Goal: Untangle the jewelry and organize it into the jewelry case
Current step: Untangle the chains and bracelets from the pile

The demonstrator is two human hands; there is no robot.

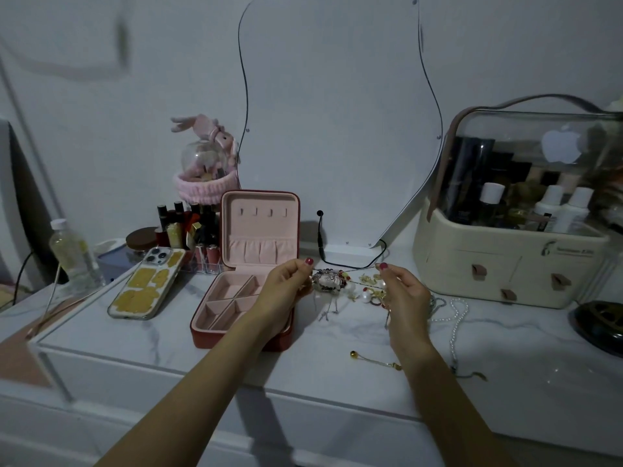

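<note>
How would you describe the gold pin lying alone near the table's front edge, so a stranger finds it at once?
Start at the open red jewelry case with pink lining on the white marble table. Look right, past the right hand, toward the front edge. The thin gold pin with a round ball end lies alone there, apart from the tangled heap.

A white apple-shaped logo [561, 145] sits on the clear lid of the cosmetics organizer [505, 261]. A small emblem and a line of print [569, 251] mark its cream front; the letters are too blurred to read.
</note>
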